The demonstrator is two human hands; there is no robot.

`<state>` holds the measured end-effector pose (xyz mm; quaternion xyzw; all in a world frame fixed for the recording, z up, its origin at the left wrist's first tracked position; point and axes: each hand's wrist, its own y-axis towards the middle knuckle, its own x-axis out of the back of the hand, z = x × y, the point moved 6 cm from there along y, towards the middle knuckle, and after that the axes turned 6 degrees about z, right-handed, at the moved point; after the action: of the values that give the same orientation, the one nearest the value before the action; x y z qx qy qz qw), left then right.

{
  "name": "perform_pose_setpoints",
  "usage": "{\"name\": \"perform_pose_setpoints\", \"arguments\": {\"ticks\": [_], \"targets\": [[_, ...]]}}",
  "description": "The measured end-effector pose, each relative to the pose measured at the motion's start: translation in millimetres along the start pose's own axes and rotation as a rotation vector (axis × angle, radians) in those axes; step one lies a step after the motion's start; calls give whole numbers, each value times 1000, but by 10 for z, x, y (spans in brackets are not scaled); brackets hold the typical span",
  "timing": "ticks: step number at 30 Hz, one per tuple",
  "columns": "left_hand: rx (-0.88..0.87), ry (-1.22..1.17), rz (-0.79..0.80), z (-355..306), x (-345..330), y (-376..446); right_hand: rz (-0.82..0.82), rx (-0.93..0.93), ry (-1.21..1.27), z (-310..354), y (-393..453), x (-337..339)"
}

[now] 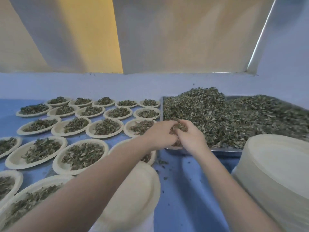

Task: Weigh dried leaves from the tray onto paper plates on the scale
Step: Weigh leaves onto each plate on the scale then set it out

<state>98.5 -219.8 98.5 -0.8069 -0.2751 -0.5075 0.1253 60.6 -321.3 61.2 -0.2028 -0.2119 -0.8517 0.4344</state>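
Dried leaves (222, 118) lie heaped in a metal tray (224, 149) on the right side of the blue counter (180, 190), piled high above the tray's rim, with the tallest mound toward its far left corner. Both hands meet at the tray's near left corner. The left hand (160, 135) and the right hand (190, 137) are pressed together with fingers curled, cupping a clump of leaves (179, 127) between them; leaves show above the knuckles and in the gap between the palms. Both forearms reach in from the bottom edge, bare.

To the left of the tray, filled paper plates (105, 128) stand in rows across the counter, each carrying a small pile of leaves; the plates sit close, several rims touching or nearly so. One plate lies partly hidden under the left forearm just beside the tray's corner. An empty paper plate (138, 195) lies near the bottom centre, beneath the left forearm; what it rests on cannot be made out. At the right, near the tray's front edge, stands a tall stack of paper plates (274, 173), its top hiding part of the tray's rim. Loose leaf crumbs (161, 163) are scattered on the counter between the tray and the empty plate. Behind the counter rises a pale wall (167, 36) with a yellow band.
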Motion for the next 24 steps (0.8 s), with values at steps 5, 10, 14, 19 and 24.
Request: {"name": "perform_pose_setpoints", "arguments": {"ticks": [5,10,14,19,24], "targets": [[120,116,217,71,-210,621,-48,-224,-209,-497,625,232],[170,127,316,287,-313,885,224,-217,-344,-598,1305,-124],[201,16,319,519,-244,944,422,-161,-588,-585,1551,-475],[232,-10,294,632,-195,1039,484,-129,-523,-541,1264,-469],[244,29,354,548,-364,1147,427,-314,-646,-631,914,-238]]}}
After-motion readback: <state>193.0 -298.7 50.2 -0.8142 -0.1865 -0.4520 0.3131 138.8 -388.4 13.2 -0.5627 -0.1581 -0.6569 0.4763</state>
